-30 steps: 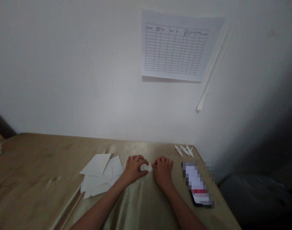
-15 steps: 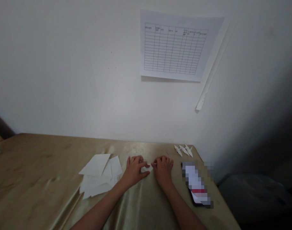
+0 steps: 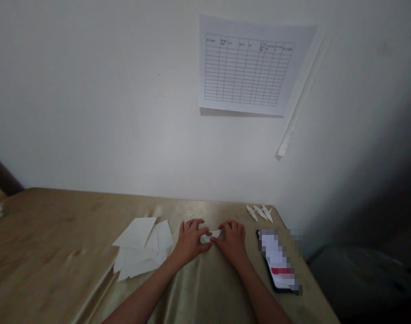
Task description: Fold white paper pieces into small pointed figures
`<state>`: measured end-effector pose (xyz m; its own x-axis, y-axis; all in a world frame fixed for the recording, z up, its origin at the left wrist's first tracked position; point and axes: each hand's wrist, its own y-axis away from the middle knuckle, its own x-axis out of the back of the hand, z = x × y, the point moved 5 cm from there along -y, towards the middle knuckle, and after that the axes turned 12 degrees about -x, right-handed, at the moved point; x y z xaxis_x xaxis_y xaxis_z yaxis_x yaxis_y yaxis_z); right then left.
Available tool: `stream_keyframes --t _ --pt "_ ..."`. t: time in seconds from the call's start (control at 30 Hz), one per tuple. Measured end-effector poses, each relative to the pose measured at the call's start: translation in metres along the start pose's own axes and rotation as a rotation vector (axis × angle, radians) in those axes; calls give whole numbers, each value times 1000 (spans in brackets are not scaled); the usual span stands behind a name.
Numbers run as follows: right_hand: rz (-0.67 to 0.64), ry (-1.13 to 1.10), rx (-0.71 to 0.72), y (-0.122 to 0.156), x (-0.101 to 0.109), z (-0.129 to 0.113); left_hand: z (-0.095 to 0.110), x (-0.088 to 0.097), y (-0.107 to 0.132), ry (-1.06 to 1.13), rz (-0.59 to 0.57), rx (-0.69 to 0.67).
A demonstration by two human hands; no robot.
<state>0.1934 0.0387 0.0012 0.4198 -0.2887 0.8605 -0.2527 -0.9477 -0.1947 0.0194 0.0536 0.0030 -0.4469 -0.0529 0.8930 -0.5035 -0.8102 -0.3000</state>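
One small folded white paper piece (image 3: 213, 235) lies on the tan table (image 3: 57, 243), pinched between left hand (image 3: 191, 240) and right hand (image 3: 231, 240). Three folded white paper shapes (image 3: 259, 212) and one phone (image 3: 279, 261) lie right; loose white sheets (image 3: 141, 245) left.

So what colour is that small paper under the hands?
White, seen in the head view: paper.

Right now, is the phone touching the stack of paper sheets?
Apart. The head view shows the phone right of both hands and the paper sheets left of them, with bare table between.
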Motion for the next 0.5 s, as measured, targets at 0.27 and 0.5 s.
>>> stream_keyframes --t 0.27,0.5 --pt "-4 33 -31 -12 -4 8 -2 -2 -2 1 -52 25" --pt "4 80 -27 -17 -6 7 -4 -6 -1 3 -44 16"
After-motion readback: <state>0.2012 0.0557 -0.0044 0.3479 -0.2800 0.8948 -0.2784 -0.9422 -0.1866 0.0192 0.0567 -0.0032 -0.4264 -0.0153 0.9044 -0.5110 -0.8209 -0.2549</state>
